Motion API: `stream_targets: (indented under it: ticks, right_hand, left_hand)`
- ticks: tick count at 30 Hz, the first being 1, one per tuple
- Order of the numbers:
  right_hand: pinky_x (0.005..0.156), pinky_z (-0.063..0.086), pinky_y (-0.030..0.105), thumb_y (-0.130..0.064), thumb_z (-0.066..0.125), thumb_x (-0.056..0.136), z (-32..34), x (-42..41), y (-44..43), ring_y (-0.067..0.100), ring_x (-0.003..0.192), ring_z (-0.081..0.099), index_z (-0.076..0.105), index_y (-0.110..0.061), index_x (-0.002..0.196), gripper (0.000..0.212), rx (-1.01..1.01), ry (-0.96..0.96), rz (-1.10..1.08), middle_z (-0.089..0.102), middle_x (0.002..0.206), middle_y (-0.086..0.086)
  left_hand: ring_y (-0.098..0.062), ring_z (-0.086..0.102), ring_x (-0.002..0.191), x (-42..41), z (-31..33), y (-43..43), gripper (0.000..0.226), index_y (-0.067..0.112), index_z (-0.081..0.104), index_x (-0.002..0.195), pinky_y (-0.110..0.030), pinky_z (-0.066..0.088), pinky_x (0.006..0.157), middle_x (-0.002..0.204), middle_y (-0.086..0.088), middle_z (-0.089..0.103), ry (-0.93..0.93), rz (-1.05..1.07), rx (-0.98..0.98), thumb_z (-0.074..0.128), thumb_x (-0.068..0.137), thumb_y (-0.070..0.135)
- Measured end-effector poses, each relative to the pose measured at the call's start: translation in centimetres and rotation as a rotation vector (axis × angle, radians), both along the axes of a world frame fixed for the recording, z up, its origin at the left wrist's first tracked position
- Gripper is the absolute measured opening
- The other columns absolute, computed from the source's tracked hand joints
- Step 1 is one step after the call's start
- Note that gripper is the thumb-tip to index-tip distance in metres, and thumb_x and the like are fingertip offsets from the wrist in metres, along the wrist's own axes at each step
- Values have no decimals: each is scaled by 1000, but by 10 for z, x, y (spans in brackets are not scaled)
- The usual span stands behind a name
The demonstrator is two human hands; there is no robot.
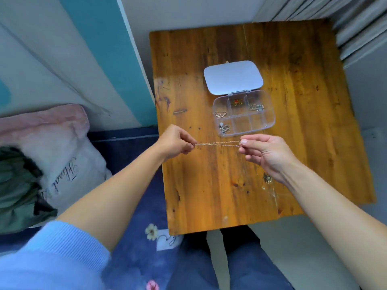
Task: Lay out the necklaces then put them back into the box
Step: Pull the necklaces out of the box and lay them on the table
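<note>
A thin silver necklace chain (pixel 216 143) is stretched level and doubled between my two hands, just above the wooden table (pixel 209 185). My left hand (pixel 176 142) pinches its left end, and my right hand (pixel 266 153) pinches its right end between thumb and forefinger. Just beyond the chain sits a clear plastic box (pixel 270 120) with several compartments and its white lid (pixel 232 77) flipped open to the far side. Small bundled necklaces lie in four of the compartments; the two near-right compartments look empty. Another small necklace (pixel 268 178) lies on the table under my right wrist.
A small dark sliver (pixel 180 111) lies on the table left of the box. A bed with a pink-white pillow (pixel 62 155) and blue floral sheet (pixel 134 227) is at the left. Grey curtains (pixel 356 24) hang at the far right. My legs are below the table's near edge.
</note>
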State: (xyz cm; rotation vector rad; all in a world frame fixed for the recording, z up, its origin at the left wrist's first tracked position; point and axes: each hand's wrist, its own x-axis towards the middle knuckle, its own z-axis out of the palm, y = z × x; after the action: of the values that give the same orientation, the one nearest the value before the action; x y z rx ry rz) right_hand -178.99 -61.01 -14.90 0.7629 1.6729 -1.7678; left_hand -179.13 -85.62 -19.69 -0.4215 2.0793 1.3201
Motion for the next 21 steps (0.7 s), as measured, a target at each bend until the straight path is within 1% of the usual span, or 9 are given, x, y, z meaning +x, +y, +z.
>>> stream_targets:
  ticks: [3, 6, 7, 11, 13, 15, 16, 18, 21]
  right_hand:
    - [50, 53, 19, 0, 73, 82, -28, 35, -11, 15, 61, 70, 71, 0, 87, 6, 189, -67, 43, 72, 74, 12]
    - [50, 52, 20, -1, 73, 82, -58, 73, -38, 17, 61, 69, 72, -3, 81, 2, 279, -104, 128, 73, 77, 16]
    - [51, 52, 24, -2, 73, 81, -67, 84, -48, 18, 61, 69, 72, -5, 77, 6, 311, -103, 172, 74, 77, 16]
    - [66, 59, 38, -12, 74, 79, -97, 123, -80, 18, 64, 72, 71, -18, 64, 17, 438, -105, 335, 72, 61, 3]
    - [65, 58, 36, -19, 73, 80, -104, 140, -89, 13, 64, 71, 70, -20, 63, 17, 484, -105, 373, 71, 57, -2]
    - [60, 48, 24, -26, 72, 82, -104, 151, -95, 9, 67, 69, 69, -21, 68, 15, 538, -91, 442, 71, 59, -4]
    - [60, 48, 23, -28, 71, 83, -105, 155, -97, 8, 67, 68, 69, -22, 69, 16, 561, -74, 470, 71, 59, -5]
    - [66, 56, 31, -29, 71, 83, -110, 159, -100, 11, 66, 68, 66, -23, 67, 17, 596, -42, 513, 70, 59, -5]
    - [69, 58, 37, -35, 71, 81, -116, 160, -102, 16, 68, 68, 64, -24, 66, 20, 639, -46, 600, 69, 63, -5]
  left_hand:
    - [-18, 68, 71, -12, -11, -16, 7, 6, 75, 90, -23, 55, 60, 80, -10, 73, 0, -5, -24, 72, 83, 6]
    - [-16, 68, 71, -22, -26, -21, 9, 6, 75, 91, -22, 54, 58, 83, -9, 72, 32, -146, -135, 73, 83, 10]
    - [-16, 68, 71, -24, -33, -23, 8, 7, 75, 90, -23, 54, 60, 84, -8, 72, 48, -199, -186, 73, 83, 10]
    - [-16, 64, 80, -23, -53, -29, 7, 9, 76, 88, -28, 52, 73, 88, -6, 71, 173, -390, -382, 70, 84, 9]
    - [-18, 65, 85, -20, -60, -30, 9, 9, 76, 88, -31, 53, 79, 90, -6, 71, 221, -412, -412, 69, 84, 6]
    - [-20, 65, 86, -17, -65, -30, 10, 9, 76, 88, -32, 55, 81, 90, -6, 72, 264, -405, -420, 69, 83, 5]
    - [-20, 65, 86, -16, -67, -29, 10, 9, 76, 88, -34, 55, 80, 90, -7, 72, 285, -399, -421, 69, 83, 5]
    - [-20, 63, 85, -14, -70, -28, 10, 10, 76, 90, -36, 56, 78, 90, -6, 71, 328, -394, -428, 69, 83, 7]
    - [-20, 59, 85, -13, -73, -28, 8, 13, 74, 90, -37, 53, 74, 89, -2, 63, 371, -375, -450, 72, 82, 12]
